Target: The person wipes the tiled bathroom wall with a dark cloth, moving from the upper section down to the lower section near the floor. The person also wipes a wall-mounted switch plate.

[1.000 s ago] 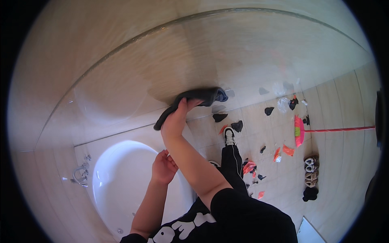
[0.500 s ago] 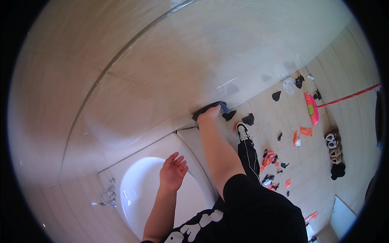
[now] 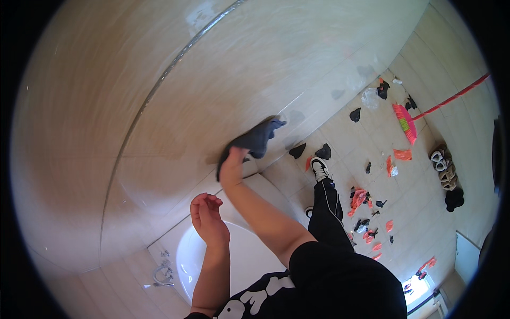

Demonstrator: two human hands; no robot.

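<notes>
With my right hand (image 3: 233, 166) I press a dark grey-blue cloth (image 3: 255, 139) to the glossy beige tiled wall (image 3: 175, 127). The cloth spreads beyond my fingers, and one loose corner stands off to the right. Part of my grip is hidden behind the hand. My left hand (image 3: 210, 222) hangs in the air over the white bathtub or basin (image 3: 247, 247), holding nothing. Its fingers are loosely bent, not closed into a fist.
A chrome tap (image 3: 162, 274) sits at the basin's left. Torn orange bags (image 3: 359, 201) and black plastic scraps (image 3: 323, 151) litter the floor on the right. A pink broom (image 3: 405, 124) with a red handle leans there, near a row of shoes (image 3: 445, 167).
My right hand has moved the cloth left and slightly down along the wall. My left hand has shifted left, its fingers more bent. The view has turned slightly.
</notes>
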